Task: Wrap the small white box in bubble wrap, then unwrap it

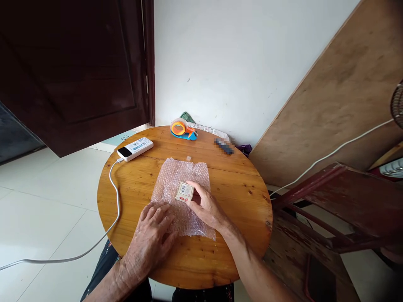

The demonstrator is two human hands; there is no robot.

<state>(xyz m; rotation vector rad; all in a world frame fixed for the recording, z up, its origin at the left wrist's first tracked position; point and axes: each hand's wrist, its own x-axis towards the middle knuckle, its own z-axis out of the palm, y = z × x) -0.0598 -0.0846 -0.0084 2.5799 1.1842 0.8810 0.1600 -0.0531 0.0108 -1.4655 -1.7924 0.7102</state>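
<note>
A sheet of bubble wrap (178,176) lies flat in the middle of a round wooden table (239,197). On it sits a small flat box (184,191) with a printed label. My right hand (206,205) grips the box at its right edge with thumb and fingers. My left hand (151,235) lies palm down on the near left corner of the bubble wrap, fingers spread.
A white power bank (135,148) with a white cable (115,197) lies at the table's far left. An orange and blue tape dispenser (183,129) and a dark small object (224,146) sit at the far edge. A wooden board (340,96) leans on the right; a red wooden frame (346,205) stands beside it.
</note>
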